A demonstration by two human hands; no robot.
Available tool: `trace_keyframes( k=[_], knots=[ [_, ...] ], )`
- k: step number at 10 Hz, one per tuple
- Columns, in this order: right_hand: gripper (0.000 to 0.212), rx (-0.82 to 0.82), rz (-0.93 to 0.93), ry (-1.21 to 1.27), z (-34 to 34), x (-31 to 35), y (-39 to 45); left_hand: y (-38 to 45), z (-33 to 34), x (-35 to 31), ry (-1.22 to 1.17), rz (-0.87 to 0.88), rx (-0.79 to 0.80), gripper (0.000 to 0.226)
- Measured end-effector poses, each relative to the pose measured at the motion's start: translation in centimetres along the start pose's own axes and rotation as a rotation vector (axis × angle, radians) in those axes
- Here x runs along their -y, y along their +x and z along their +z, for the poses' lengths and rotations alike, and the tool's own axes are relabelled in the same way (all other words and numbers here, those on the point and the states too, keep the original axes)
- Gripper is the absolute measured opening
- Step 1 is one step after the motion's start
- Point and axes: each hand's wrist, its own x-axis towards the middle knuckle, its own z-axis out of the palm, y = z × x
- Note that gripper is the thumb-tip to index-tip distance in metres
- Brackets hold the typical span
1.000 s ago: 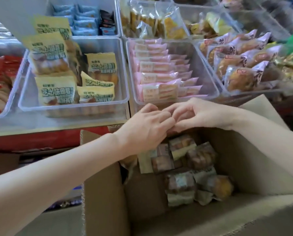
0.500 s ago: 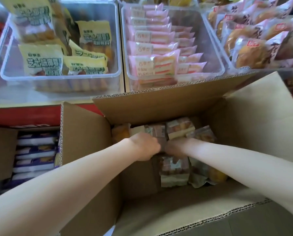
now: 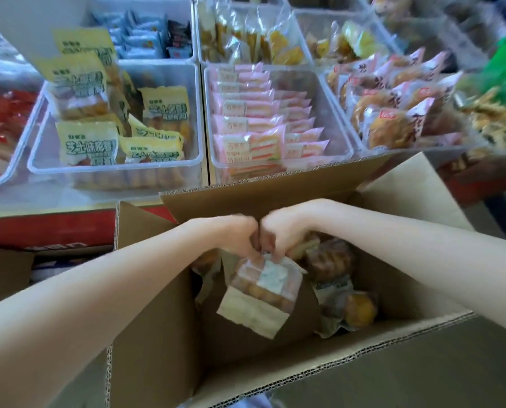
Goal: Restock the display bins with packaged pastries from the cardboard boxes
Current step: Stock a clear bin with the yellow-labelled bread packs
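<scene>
Reaching in from the lower left and right of the frame, 2 bare forearms meet at the centre, over the open cardboard box (image 3: 163, 343). Left hand (image 3: 234, 235) and right hand (image 3: 281, 234) touch knuckle to knuckle, fingers curled downward, both pinching the top edge of 1 packaged pastry (image 3: 260, 293). That pack hangs tilted below the fingers, lifted above the box floor, clear of the walls.

The box fills the lower half of the frame; its far flap (image 3: 260, 195) stands up against the front of the bins, and a right flap (image 3: 416, 189) folds outward. Bare cardboard floor shows to the left of the held pack, while loose pastry packs (image 3: 343, 290) lie against the right wall.

Clear display bins sit across the upper half: a bin of yellow packs (image 3: 39, 169) at left, a bin of pink packs (image 3: 337, 119) at centre.

The held pack is clear film with a pale label and a cream lower band, golden-brown pastry showing through, somewhat blurred.
</scene>
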Motion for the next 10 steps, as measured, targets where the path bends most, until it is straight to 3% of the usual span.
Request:
trace_keyframes(
  k=[1, 2, 3, 4, 5, 6, 7, 8, 9, 10],
  knots=[
    [0.040, -0.079, -0.047, 0.010, -5.1, 0.9, -4.6, -2.2, -3.8, -0.3, -0.123, 0.055, -0.064, 0.014],
    [0.015, -0.172, -0.148, -0.034, -9.5, 2.9, -11.4, -5.4, -8.2, -0.6, -0.223, 0.139, -0.164, 0.021],
    [0.004, -0.345, -0.256, -0.076, -12.2, 4.7, -16.1, -8.1, -11.4, 0.0, -0.357, 0.165, -0.236, 0.021],
    [0.004, -0.704, -0.351, -0.051, -14.1, 6.0, -17.1, -10.8, -13.9, 1.6, -0.577, 0.171, -0.383, 0.013],
    [0.025, -1.028, -0.410, -0.094, -15.4, 7.1, -17.7, -13.0, -15.6, 4.7, -0.792, 0.141, -0.546, 0.013],
    [0.042, -1.197, -0.437, -0.191, -16.9, 7.0, -18.0, -15.0, -16.0, 7.9, -0.988, 0.150, -0.661, 0.014],
    [0.075, -0.989, -0.328, -0.273, -17.4, 7.1, -16.8, -16.3, -15.4, 11.2, -1.151, 0.138, -0.703, 0.015],
    [0.087, -0.891, -0.514, -0.159, -16.3, 10.0, -14.1, -16.9, -15.5, 13.4, -1.214, 0.101, -0.698, 0.013],
    [0.046, -0.978, -0.695, -0.052, -17.2, 13.8, -11.8, -17.2, -16.3, 15.9, -1.247, 0.062, -0.711, 0.016],
    [0.023, -0.965, -0.641, 0.205, -18.3, 16.9, -9.3, -17.3, -16.1, 19.3, -1.227, -0.070, -0.788, 0.022]
  ],
)
